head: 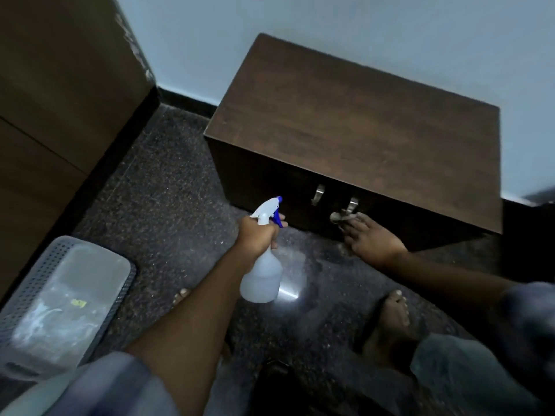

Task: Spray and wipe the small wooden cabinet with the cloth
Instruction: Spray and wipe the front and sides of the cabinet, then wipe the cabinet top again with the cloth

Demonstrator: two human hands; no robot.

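The small dark wooden cabinet stands against the pale wall, with two metal handles on its front. My left hand grips a translucent white spray bottle by the neck; its blue nozzle points toward the cabinet front. My right hand presses a crumpled greyish cloth flat against the cabinet's front, just below the right handle. Most of the cloth is hidden under my fingers.
A grey perforated plastic basket with clear plastic inside sits on the speckled dark floor at lower left. A tall brown wardrobe fills the left side. My bare feet rest on the floor below the hands.
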